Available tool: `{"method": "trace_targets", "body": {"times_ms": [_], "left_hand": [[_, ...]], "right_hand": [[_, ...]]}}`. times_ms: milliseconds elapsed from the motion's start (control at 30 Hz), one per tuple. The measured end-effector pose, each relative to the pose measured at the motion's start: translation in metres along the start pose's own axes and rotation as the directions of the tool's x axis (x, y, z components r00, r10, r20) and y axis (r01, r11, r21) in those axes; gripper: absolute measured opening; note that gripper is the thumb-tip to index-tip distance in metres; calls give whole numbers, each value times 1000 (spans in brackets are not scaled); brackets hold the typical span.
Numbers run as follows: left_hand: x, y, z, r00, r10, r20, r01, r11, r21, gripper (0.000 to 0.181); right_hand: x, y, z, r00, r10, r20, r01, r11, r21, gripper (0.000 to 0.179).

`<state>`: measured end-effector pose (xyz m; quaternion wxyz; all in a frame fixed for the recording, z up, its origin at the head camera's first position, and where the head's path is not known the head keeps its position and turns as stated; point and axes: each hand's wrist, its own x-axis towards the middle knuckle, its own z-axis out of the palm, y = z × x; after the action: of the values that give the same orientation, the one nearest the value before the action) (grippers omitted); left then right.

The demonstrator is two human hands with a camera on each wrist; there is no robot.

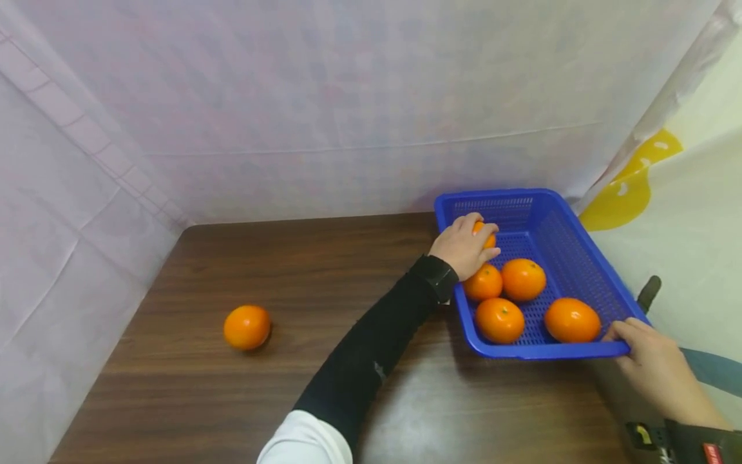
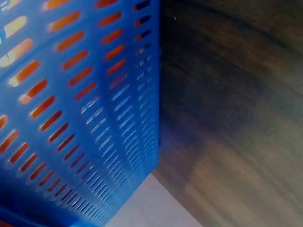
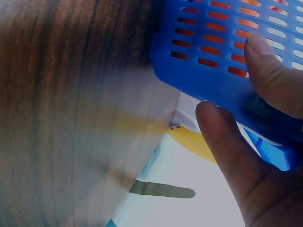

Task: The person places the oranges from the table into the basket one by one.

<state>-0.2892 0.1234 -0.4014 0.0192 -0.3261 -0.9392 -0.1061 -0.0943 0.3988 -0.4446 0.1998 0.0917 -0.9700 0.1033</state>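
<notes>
A blue plastic basket [image 1: 603, 258] with slotted walls stands at the right of the table, several oranges [image 1: 523, 280] lying in its near half. My left hand [image 1: 464, 245] reaches over the basket's left rim, its fingers curled round an orange [image 1: 490, 240] inside. That orange is partly hidden by the fingers. At the near right corner my right hand [image 1: 652, 361] grips the basket rim. In the right wrist view the thumb [image 3: 272, 71] lies against the slotted wall. The left wrist view shows the basket's outer side [image 2: 94, 109], with orange fruit behind the slots; the left hand is out of that view.
A single orange [image 1: 247, 327] lies on the left part of the brown wooden table [image 1: 324, 258]. Pale cloth [image 1: 348, 116] hangs along the back and left edges. To the right hangs a white cloth with a yellow pattern [image 1: 626, 200].
</notes>
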Motion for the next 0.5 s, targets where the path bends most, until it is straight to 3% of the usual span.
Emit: {"method": "trace_targets", "body": {"times_ms": [200, 500], "left_hand": [[7, -2, 8, 1000, -5, 13, 4, 999, 34, 52], [10, 2, 6, 996, -36, 86, 26, 993, 113, 54]], "right_hand": [[-1, -1, 0, 1000, -12, -15, 12, 1000, 6, 38], [-2, 0, 1, 1000, -13, -21, 13, 1000, 10, 38]]}}
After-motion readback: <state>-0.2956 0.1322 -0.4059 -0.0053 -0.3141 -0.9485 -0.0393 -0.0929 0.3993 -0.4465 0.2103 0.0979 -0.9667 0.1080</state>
